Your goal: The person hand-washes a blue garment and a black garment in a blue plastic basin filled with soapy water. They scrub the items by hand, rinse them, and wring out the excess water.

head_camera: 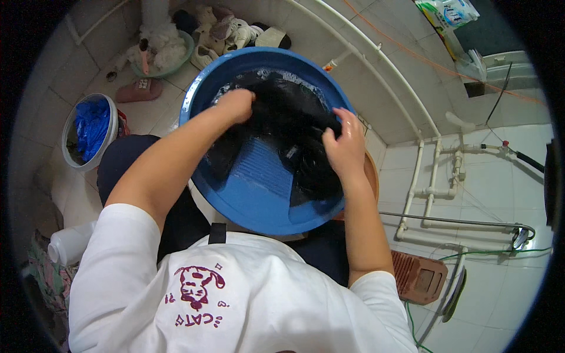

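Note:
In a round blue plastic basin (247,194) before me lies a soaked black garment (287,101), partly under water with suds along the far side. My left hand (238,106) is closed like a fist on the garment's left part; its fingertips are hidden. At the right rim, my right hand (346,145) looks wet and has the black fabric between thumb and curved fingers. A ridged blue washboard surface (260,163) shows inside the basin between my hands, and a small pale tag (291,152) is on the cloth.
A white bucket (112,119) with a blue plastic bag (92,125) stands at left. Behind it are a pink brush (139,90), a green bowl (190,48) of white fluff, and several shoes (240,35). White pipes (412,185) and a brown washboard (419,278) are at right.

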Tool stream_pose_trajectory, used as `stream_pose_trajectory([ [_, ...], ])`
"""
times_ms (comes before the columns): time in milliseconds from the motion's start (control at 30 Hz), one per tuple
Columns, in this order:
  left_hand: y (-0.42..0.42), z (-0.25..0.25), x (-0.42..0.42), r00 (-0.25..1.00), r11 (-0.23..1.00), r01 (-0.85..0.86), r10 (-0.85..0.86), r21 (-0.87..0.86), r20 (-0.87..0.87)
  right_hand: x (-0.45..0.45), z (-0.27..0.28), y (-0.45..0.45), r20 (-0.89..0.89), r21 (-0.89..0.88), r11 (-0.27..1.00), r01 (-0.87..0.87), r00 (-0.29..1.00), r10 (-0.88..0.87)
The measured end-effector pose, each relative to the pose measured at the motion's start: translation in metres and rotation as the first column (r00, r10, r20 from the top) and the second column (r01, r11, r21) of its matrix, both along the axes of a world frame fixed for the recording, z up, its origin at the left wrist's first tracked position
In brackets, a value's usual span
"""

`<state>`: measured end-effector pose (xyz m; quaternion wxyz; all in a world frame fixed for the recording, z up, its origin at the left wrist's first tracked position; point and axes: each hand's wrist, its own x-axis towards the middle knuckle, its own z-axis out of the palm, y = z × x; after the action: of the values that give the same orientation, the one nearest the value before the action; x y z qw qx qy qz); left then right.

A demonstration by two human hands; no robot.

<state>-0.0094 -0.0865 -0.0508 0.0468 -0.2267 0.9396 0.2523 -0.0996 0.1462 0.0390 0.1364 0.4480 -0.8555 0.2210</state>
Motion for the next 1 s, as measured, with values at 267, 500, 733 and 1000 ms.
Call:
stream_pose_trajectory([
  [267, -0.036, 0.043, -0.017, 0.718, 0.977, -0.106, 0.205, 0.187, -0.665, -0.02, -0.042, -0.045, 0.25, 0.424, 0.894, 0.146, 0.93, -0.27],
  [500, -0.022, 0.058, -0.03, 0.558, 0.605, 0.347, 0.482, 0.717, -0.676, 0.021, -0.041, -0.038, 0.96, -0.115, 0.992, 0.06, 0.265, 0.095],
  [733, -0.001, 0.021, -0.039, 0.675, 0.776, 0.217, 0.319, 0.592, -0.666, 0.012, -0.055, 0.012, 0.565, -0.406, 0.687, 0.603, -0.425, 0.707],
  [1000, 0.026, 0.023, -0.008, 0.995, 0.907, -0.066, 0.091, 0.417, -0.041, 0.008, -0.047, 0.022, 0.698, -0.501, 0.702, 0.506, -0.243, 0.674],
])
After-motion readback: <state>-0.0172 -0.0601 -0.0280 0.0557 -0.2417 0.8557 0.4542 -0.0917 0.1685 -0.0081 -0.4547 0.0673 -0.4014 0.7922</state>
